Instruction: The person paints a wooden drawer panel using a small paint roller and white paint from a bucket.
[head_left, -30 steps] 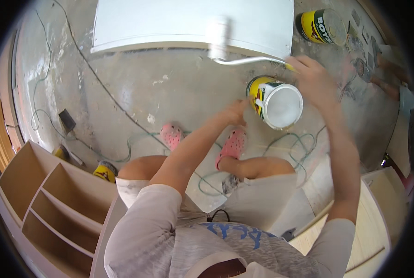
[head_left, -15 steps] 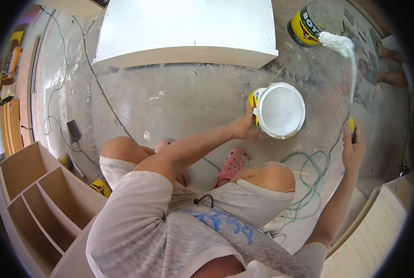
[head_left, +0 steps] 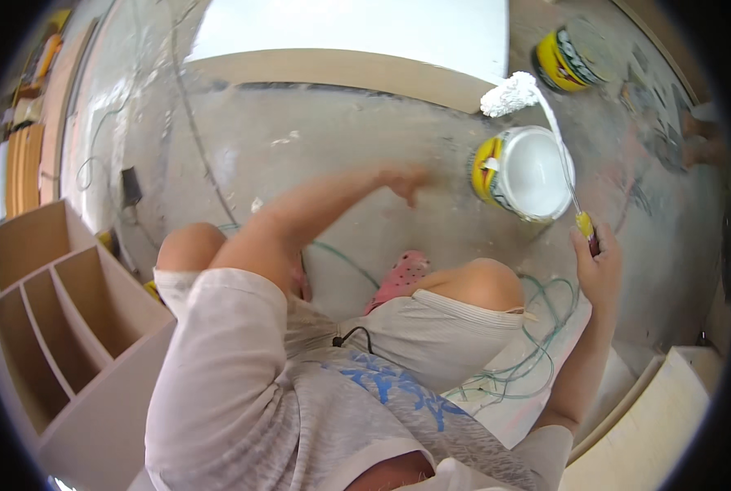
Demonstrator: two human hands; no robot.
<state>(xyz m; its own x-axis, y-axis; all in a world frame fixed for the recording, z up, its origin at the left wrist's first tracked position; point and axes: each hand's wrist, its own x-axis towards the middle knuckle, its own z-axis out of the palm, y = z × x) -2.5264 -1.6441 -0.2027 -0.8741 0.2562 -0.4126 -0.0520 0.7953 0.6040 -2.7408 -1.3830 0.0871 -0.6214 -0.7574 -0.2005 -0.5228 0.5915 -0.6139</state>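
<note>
My right hand (head_left: pixel 600 260) is closed round the yellow handle of a paint roller (head_left: pixel 510 95). The roller's fluffy head is loaded with white paint, and its long wire frame passes over a paint bucket (head_left: pixel 533 173). That bucket is yellow and dark, with a white rim and white paint inside. My left hand (head_left: pixel 404 182) hangs in the air left of the bucket, apart from it, blurred, with its fingers partly spread and nothing in them. Beyond, a white-painted panel (head_left: pixel 357 24) with a bare wooden edge lies close to the roller head.
A second yellow paint bucket (head_left: pixel 566 61) stands at the far right, near another person's feet (head_left: pixel 701 139). A wooden shelf unit with compartments (head_left: pixel 79 319) is at my left. Green hose (head_left: pixel 537 344) coils by my right knee; cables (head_left: pixel 187 123) cross the floor.
My left hand has let go of the paint bucket and moved left. My right hand has brought the roller leftward, its head now beyond the bucket near the panel's edge.
</note>
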